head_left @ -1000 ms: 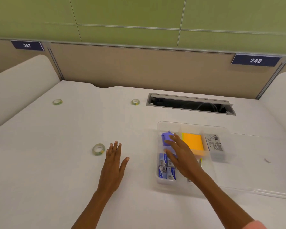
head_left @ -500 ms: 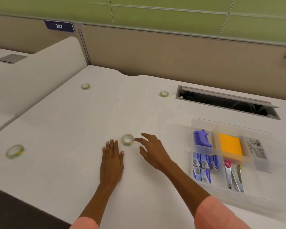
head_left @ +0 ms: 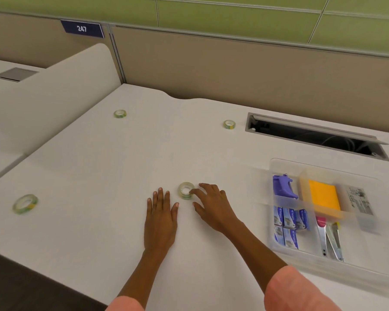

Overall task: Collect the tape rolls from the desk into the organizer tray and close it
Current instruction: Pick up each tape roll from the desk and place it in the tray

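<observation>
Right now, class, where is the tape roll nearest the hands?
In the head view, the nearest tape roll lies on the desk, touching the right hand, just ahead of the left hand.

A dark blue sign (head_left: 82, 29) on the partition reads "247". Print on the tray's boxes (head_left: 288, 227) and label (head_left: 358, 199) is too blurred to read.

four tape rolls (head_left: 186, 190), two hands (head_left: 160, 217)

We see four tape rolls on the tabletop (head_left: 121, 167): near-left roll (head_left: 25, 204), far-left roll (head_left: 120, 113), far-middle roll (head_left: 229, 124), and a centre roll (head_left: 186, 190) between left hand (head_left: 160, 218) and right hand (head_left: 213, 207). The organizer tray (head_left: 279, 164) sits at right, in front of the cable slot (head_left: 312, 138).
</observation>
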`<state>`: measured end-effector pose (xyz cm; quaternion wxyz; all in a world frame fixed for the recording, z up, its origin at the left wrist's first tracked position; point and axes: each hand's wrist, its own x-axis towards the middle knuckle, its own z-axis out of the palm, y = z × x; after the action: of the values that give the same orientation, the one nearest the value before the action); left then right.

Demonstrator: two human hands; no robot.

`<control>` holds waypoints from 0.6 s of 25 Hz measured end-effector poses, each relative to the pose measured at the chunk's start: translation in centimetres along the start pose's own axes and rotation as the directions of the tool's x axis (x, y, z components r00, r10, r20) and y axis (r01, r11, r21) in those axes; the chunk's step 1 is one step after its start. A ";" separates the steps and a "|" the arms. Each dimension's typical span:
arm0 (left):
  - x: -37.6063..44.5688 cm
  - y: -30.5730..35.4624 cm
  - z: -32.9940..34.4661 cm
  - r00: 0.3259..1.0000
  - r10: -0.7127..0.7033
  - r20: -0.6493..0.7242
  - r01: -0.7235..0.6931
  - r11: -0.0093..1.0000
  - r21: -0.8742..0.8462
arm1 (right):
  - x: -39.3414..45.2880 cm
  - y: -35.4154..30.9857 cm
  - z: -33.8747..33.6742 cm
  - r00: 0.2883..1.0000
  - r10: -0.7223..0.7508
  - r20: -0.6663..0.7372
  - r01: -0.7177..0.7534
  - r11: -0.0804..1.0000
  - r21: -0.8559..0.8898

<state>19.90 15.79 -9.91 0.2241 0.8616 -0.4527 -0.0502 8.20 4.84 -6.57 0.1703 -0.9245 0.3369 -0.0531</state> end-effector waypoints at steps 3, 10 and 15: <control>0.1 -0.1 0.1 1.000 -0.026 0.018 0.026 0.999 -0.024 | -0.5 0.0 0.1 0.996 0.053 -0.077 -0.049 0.997 0.059; -0.5 0.1 -0.2 0.998 -0.048 -0.030 0.039 0.966 -0.254 | -1.7 0.2 0.0 0.979 0.134 -0.154 -0.104 0.976 0.189; -0.7 1.0 -0.2 1.000 0.009 -0.027 -0.016 0.957 -0.288 | -2.8 0.8 -0.8 0.964 0.185 -0.192 -0.130 0.956 0.264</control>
<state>18.78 15.98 -9.36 0.3532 0.8173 -0.4433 -0.1035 5.36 5.83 -6.07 0.2515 -0.8546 0.4169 -0.1806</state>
